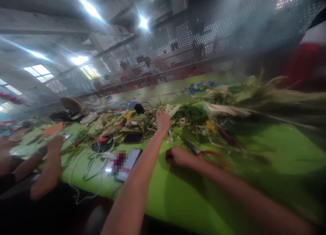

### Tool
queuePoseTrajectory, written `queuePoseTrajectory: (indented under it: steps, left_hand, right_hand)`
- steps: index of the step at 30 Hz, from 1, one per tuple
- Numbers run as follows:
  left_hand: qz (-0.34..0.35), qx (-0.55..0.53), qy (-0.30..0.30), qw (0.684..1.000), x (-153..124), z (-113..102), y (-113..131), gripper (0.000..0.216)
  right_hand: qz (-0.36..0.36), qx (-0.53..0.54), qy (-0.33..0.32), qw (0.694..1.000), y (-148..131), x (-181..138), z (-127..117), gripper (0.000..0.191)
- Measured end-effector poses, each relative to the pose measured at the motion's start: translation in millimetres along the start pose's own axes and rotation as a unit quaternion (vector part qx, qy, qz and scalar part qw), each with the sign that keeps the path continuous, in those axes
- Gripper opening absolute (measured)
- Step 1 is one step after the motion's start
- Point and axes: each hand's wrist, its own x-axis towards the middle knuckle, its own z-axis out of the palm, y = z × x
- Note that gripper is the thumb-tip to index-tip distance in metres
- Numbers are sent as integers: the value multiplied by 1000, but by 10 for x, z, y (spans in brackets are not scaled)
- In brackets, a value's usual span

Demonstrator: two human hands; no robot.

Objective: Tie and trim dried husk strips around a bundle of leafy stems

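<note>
My left hand [163,121] is stretched far out over the bright green table [267,167] and rests on a heap of dried husks and leaves [132,124]; its fingers seem curled into the pile, but blur hides what they grip. My right hand [176,156] lies closer, on the green cloth, closed into a fist with nothing visible in it. Scissors with red handles [203,152] lie just right of that fist.
A dark phone [132,138] and a second phone [127,165] with white cables [89,170] lie left of my left arm. Another person's arms [48,160] work at the left. A large bundle of pale husks [254,99] fills the right back. A perforated metal panel [178,58] stands behind.
</note>
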Motion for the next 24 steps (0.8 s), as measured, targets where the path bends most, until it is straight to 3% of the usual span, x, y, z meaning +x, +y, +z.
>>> queuePoseTrajectory:
  steps: [5, 9, 11, 14, 17, 20, 22, 24]
  left_hand:
    - [-28, -8, 7, 1000, 91, 46, 75, 27]
    - [-118, -98, 70, 986, 155, -197, 23, 33]
    - [-162, -181, 71, 967, 215, -357, -60, 33]
    - [-173, -268, 43, 947, 282, -558, -207, 35]
    - [-158, -302, 36, 939, 186, -638, -280, 35]
    - [-170, -317, 39, 932, -120, -555, -228, 33]
    - [-153, -305, 60, 938, -372, -423, -159, 31]
    - [-107, -278, 76, 952, -604, -266, -100, 29]
  right_hand:
    - [-3, -8, -2, 1000, -5, 7, -22, 22]
    - [6, -12, 3, 1000, 2, 27, -13, 23]
    - [18, -16, 6, 1000, 10, 50, 1, 22]
    - [25, -24, 21, 999, 20, 77, -34, 20]
    - [5, -26, 32, 999, 18, 54, -192, 20]
    - [-27, -21, 37, 999, 7, -39, -453, 21]
    - [-63, 10, 125, 990, 15, -118, -658, 19]
    - [-63, 20, 256, 964, 52, -189, -868, 19]
